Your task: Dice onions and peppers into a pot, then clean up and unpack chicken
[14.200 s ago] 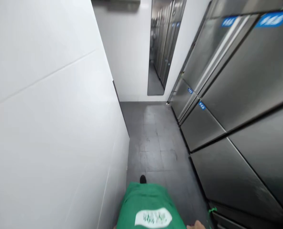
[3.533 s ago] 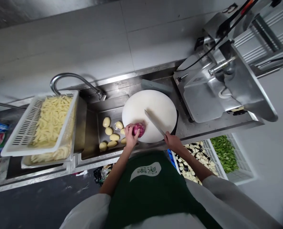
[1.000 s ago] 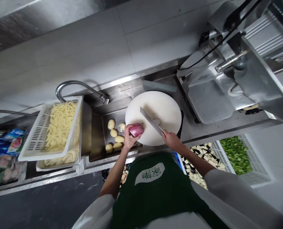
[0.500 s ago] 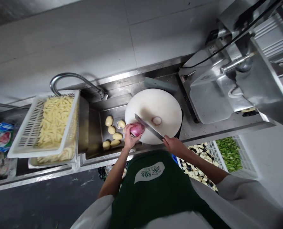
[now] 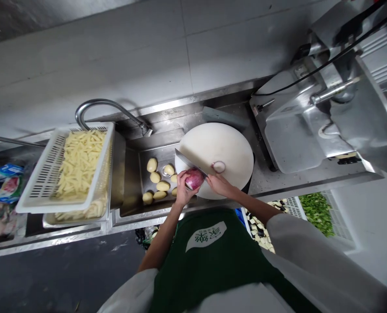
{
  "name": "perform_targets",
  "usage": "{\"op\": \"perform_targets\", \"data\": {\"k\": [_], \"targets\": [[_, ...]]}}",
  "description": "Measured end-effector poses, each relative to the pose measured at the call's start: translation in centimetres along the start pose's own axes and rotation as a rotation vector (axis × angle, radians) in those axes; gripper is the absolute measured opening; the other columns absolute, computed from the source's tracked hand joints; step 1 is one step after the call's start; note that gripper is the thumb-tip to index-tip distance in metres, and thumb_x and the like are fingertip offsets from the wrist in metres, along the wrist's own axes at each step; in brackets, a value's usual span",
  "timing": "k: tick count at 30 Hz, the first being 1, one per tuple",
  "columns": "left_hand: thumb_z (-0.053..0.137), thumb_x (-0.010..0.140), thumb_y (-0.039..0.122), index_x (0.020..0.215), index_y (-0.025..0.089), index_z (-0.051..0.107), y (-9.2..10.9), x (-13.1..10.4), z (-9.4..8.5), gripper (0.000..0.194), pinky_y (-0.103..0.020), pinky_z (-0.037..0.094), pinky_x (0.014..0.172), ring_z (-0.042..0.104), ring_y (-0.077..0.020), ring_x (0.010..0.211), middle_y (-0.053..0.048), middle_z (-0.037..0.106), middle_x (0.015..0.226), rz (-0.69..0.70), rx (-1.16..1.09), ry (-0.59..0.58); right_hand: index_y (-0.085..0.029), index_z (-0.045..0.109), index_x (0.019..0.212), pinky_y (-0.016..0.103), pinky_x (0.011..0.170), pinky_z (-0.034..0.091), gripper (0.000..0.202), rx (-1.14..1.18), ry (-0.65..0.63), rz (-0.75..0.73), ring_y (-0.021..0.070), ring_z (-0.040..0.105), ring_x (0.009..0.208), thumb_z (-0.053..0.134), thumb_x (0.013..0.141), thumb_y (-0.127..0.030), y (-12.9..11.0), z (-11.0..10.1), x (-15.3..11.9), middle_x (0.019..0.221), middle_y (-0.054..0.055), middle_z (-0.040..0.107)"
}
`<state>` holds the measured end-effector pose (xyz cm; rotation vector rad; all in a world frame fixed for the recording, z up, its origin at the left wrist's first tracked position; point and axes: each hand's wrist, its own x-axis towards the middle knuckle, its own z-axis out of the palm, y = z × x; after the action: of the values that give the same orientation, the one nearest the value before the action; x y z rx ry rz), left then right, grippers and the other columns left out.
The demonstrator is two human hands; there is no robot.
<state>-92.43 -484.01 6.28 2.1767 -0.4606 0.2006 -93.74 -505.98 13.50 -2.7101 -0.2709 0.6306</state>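
A red onion (image 5: 194, 178) is held in my left hand (image 5: 183, 190), at the front left edge of the round white cutting board (image 5: 229, 143). My right hand (image 5: 218, 183) is closed round the handle of a knife (image 5: 188, 161), whose broad blade points up and left and lies against or just behind the onion; exact contact cannot be made out. On the board, behind my right hand, lies a small pale onion slice (image 5: 219, 167) with a reddish bit beside it.
Several peeled potatoes (image 5: 162, 186) lie in the sink (image 5: 131, 174) under a curved faucet (image 5: 105, 102). A white basket of cut potato strips (image 5: 28, 198) stands left. A metal slicing machine (image 5: 294, 139) is at the right. Crates of greens (image 5: 317, 213) and cut eggplant (image 5: 260, 230) are below.
My right hand and the knife have moved left, bringing the blade to the onion. My left hand still holds the onion. The whole view has shifted slightly.
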Motion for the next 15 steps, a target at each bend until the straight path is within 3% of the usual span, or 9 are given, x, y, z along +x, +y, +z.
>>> {"op": "perform_targets", "data": {"k": [7, 12, 15], "targets": [[0.086, 0.070, 0.017, 0.136, 0.026, 0.046, 2.6, 1.0, -1.1, 0.077, -0.055, 0.046, 0.116, 0.049, -0.0356, 0.140, -0.016, 0.046, 0.143, 0.006, 0.103, -0.142, -0.009, 0.066, 0.117, 0.034, 0.089, 0.050, 0.038, 0.045, 0.057, 0.032, 0.0282, 0.072, 0.102, 0.032, 0.113, -0.026, 0.0, 0.2, 0.3, 0.110, 0.018, 0.076], [0.089, 0.063, 0.019, 0.152, 0.028, 0.043, 3.6, 1.5, -3.4, 0.100, -0.053, 0.051, 0.111, 0.053, -0.0348, 0.129, -0.012, 0.042, 0.131, -0.173, 0.197, -0.273, -0.011, 0.067, 0.115, 0.032, 0.085, 0.049, 0.034, 0.115, 0.043, 0.072, 0.0278, 0.072, 0.102, 0.040, 0.112, -0.031, 1.2, -0.5, 0.7, 0.110, 0.017, 0.076], [0.091, 0.063, 0.025, 0.143, 0.028, 0.054, 3.0, 0.6, -4.6, 0.088, -0.048, 0.053, 0.111, 0.055, -0.0313, 0.125, -0.008, 0.039, 0.125, -0.249, 0.168, -0.237, -0.011, 0.068, 0.116, 0.031, 0.086, 0.048, 0.035, 0.141, 0.041, 0.085, 0.0278, 0.072, 0.104, 0.041, 0.111, -0.033, 1.9, -0.8, 0.8, 0.111, 0.017, 0.076]]}}
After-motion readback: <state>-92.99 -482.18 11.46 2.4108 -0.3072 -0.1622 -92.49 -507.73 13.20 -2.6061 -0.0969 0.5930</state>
